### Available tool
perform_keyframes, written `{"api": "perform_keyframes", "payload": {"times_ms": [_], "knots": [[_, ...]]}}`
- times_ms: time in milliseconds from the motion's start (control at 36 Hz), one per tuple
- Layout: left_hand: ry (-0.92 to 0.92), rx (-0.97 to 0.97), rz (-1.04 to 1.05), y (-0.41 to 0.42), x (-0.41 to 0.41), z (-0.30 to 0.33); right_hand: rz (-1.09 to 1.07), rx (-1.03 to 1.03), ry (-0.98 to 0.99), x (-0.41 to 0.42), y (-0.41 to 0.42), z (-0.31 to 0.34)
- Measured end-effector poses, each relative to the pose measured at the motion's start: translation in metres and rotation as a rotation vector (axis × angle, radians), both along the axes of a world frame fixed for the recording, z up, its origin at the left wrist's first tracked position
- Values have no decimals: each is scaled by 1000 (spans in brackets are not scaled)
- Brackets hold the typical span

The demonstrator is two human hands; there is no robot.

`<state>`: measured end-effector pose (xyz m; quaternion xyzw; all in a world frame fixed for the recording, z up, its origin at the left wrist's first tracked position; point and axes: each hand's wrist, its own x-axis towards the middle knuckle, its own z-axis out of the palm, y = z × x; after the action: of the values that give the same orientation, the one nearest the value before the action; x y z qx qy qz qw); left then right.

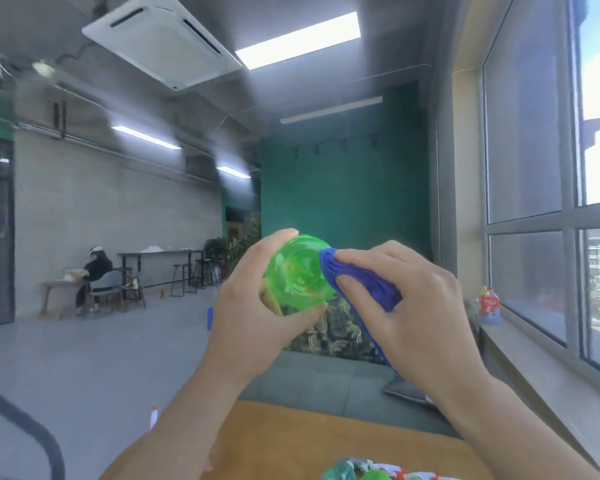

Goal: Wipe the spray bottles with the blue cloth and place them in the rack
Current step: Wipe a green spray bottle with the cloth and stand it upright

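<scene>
A translucent green spray bottle [298,271] is raised at chest height with its round base turned toward me. My left hand [257,317] grips its body, fingers curled round it. My right hand [416,299] holds a bunched blue cloth [361,285] and presses it against the right side of the bottle's base. The bottle's spray head is hidden behind my left hand. More green bottles with white and orange parts [368,472] show at the bottom edge, on the wooden table [291,441].
A window sill [534,362] runs along the right with a small red and blue bottle [489,306] on it. A grey sofa [326,386] stands beyond the table. A person sits at a far table [94,275] on the left.
</scene>
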<state>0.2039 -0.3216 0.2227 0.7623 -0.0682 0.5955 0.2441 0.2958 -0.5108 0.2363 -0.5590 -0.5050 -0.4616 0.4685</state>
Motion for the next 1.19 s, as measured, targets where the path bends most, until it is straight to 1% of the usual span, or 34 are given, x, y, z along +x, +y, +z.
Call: {"api": "perform_keyframes", "payload": {"times_ms": [83, 167, 306, 417, 556, 694, 778, 917, 1056, 1194], "knots": [[1, 38, 49, -3, -2, 3, -90, 20, -45, 1, -3, 2], [4, 75, 88, -7, -2, 4, -129, 47, -65, 1, -3, 8], [-10, 101, 110, -13, -3, 6, -139, 31, -117, -10, 5, 20], [-14, 105, 128, -16, -1, 9, -149, 5, -209, -23, 10, 21], [-36, 79, 73, -14, -4, 13, -115, -40, -297, -25, 13, 13], [-22, 36, 76, -7, -9, 13, -169, -120, -307, -19, 5, 4], [-7, 47, 118, -4, -10, 13, -202, -89, -269, -10, -2, 6], [-3, 98, 132, -6, -6, 12, -272, -32, -192, -6, -4, 19], [-14, 92, 109, -11, 0, 12, -238, -9, -268, -19, 5, 29], [1, 83, 70, -11, 2, 14, -203, -83, -334, -20, 7, 19]]}}
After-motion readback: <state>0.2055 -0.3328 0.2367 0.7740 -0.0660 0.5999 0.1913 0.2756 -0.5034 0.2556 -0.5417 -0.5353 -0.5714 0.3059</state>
